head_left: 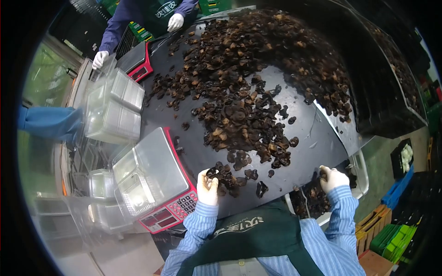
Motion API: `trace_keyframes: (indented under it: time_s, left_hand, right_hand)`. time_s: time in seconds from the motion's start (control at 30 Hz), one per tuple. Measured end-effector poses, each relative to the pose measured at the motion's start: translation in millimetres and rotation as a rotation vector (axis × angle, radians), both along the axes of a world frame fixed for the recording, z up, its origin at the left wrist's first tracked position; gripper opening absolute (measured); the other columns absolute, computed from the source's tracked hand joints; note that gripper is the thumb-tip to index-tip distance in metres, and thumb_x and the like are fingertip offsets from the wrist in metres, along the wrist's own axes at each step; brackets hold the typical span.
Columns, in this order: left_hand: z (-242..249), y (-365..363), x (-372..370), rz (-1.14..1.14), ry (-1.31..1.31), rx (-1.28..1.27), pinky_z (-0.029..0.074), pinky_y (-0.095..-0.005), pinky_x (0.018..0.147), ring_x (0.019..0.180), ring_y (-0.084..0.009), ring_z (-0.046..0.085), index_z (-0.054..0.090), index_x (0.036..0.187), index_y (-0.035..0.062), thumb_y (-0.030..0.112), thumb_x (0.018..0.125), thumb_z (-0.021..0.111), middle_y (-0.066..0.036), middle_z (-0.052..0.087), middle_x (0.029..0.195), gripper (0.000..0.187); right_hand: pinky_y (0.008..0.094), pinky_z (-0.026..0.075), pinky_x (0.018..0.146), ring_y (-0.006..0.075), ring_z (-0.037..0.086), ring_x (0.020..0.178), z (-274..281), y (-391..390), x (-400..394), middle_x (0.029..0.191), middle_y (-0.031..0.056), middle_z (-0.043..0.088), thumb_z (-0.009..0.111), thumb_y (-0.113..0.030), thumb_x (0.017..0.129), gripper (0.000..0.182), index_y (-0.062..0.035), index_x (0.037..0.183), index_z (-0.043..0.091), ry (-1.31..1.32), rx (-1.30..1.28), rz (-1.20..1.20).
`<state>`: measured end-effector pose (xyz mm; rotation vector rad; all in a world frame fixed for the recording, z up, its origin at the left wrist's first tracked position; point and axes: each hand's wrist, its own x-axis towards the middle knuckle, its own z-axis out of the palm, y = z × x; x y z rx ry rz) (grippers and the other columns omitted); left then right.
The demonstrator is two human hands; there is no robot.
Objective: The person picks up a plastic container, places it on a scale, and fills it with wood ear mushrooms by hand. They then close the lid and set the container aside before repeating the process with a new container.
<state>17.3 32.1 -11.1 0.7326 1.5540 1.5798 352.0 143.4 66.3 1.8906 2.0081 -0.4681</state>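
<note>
My left hand point(208, 188), in a white glove, is closed on a dark wood ear mushroom point(223, 176) near the front edge of the black table. Loose wood ear pieces point(251, 174) lie just beside it. My right hand point(334, 179), also gloved, is curled closed above a white bin point(363, 177) at the table's right front edge. Whatever its fingers hold is hidden. More wood ears point(309, 198) are in that bin. A large heap of wood ears point(248, 60) spreads over the far part of the table.
A red-framed scale point(161, 170) with clear plastic boxes point(133, 184) stands left of my left hand. Stacked clear trays point(115, 106) are behind it. Across the table, a co-worker's gloved hand point(100, 60) touches trays near a second scale point(140, 69). Crates point(386, 241) stand at lower right.
</note>
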Motion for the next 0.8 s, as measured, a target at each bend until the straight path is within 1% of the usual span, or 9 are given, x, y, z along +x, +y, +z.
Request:
trace_keyframes:
  time_s: [0.07,0.2,0.33,0.4,0.5,0.6,0.67,0.73,0.8]
  left_hand:
    - [-2.7,-0.3,-1.1,0.011,-0.013,0.021,0.044,-0.0225,0.074,0.083,-0.0111,0.053,0.043,0.106,0.0038,0.000,0.081,0.052,-0.007,0.055,0.097,0.027]
    - [-5.3,-2.8,-4.8,0.008,-0.071,0.055,0.045,-0.0214,0.069,0.079,-0.0109,0.054,0.043,0.106,0.0043,-0.001,0.082,0.051,-0.007,0.054,0.098,0.027]
    - [5.4,-2.9,-4.6,0.036,-0.120,0.054,0.046,-0.0210,0.056,0.068,-0.0107,0.053,0.041,0.105,0.0058,0.005,0.081,0.056,-0.008,0.055,0.094,0.027]
    - [9.3,-5.3,-5.4,0.029,-0.083,0.077,0.046,-0.0210,0.055,0.067,-0.0107,0.053,0.041,0.105,0.0061,0.006,0.082,0.056,-0.008,0.055,0.093,0.027]
    - [5.2,-9.2,-6.9,0.014,-0.100,0.109,0.046,-0.0213,0.055,0.067,-0.0111,0.053,0.041,0.105,0.0064,0.008,0.082,0.056,-0.008,0.055,0.094,0.028]
    - [4.2,-11.6,-6.9,0.006,-0.157,0.121,0.047,-0.0221,0.057,0.069,-0.0119,0.054,0.041,0.106,0.0064,0.011,0.082,0.058,-0.007,0.055,0.094,0.030]
    - [0.4,-13.7,-7.0,-0.005,-0.163,0.119,0.047,-0.0222,0.059,0.070,-0.0122,0.055,0.042,0.107,0.0063,0.012,0.082,0.059,-0.007,0.055,0.095,0.031]
    - [2.0,-14.4,-5.2,-0.023,-0.136,0.106,0.047,-0.0223,0.065,0.075,-0.0123,0.054,0.043,0.106,0.0060,0.013,0.081,0.059,-0.006,0.055,0.093,0.031]
    - [-1.7,-12.0,-3.2,-0.053,-0.089,0.116,0.045,-0.0219,0.069,0.078,-0.0124,0.054,0.044,0.105,0.0056,0.012,0.082,0.058,-0.006,0.055,0.092,0.028]
  right_hand:
    - [0.0371,0.049,0.074,0.0286,0.061,0.081,2.4,-17.0,-6.7,0.105,0.0133,0.056,0.059,-0.023,0.072,0.040,-0.0180,0.112,0.053,0.025,0.147,0.084]
    - [0.0360,0.050,0.065,0.0259,0.060,0.074,-5.9,-28.4,-78.7,0.089,0.0102,0.057,0.051,-0.015,0.077,0.026,-0.0140,0.102,0.056,0.626,0.216,0.458]
    - [0.0355,0.048,0.056,0.0253,0.059,0.063,-55.0,-43.3,-158.0,0.085,0.0096,0.053,0.046,-0.011,0.079,0.023,-0.0109,0.100,0.055,0.739,0.200,0.677]
    - [0.0359,0.048,0.053,0.0248,0.059,0.062,-75.3,-43.8,-177.7,0.088,0.0096,0.053,0.046,-0.012,0.078,0.023,-0.0105,0.100,0.055,0.640,0.209,0.687]
    - [0.0339,0.047,0.049,0.0234,0.058,0.056,-81.6,-38.4,-170.2,0.083,0.0060,0.054,0.051,-0.010,0.074,0.021,-0.0131,0.094,0.057,0.701,0.275,0.696]
    - [0.0340,0.050,0.056,0.0246,0.059,0.062,-36.2,-30.4,-128.9,0.075,0.0072,0.058,0.056,-0.006,0.067,0.019,-0.0122,0.084,0.061,0.988,0.479,0.393]
    - [0.0348,0.050,0.056,0.0257,0.060,0.063,-21.7,-17.6,-84.9,0.075,0.0083,0.058,0.057,-0.008,0.067,0.019,-0.0090,0.085,0.059,0.829,0.592,0.297]
    - [0.0359,0.050,0.062,0.0269,0.060,0.070,-30.0,-12.6,-32.9,0.085,0.0102,0.058,0.059,-0.011,0.066,0.027,-0.0075,0.093,0.058,0.413,0.492,0.171]
    - [0.0369,0.048,0.069,0.0275,0.059,0.080,-25.0,-12.4,-11.3,0.100,0.0123,0.055,0.062,-0.015,0.066,0.039,-0.0079,0.103,0.054,0.165,0.440,0.025]
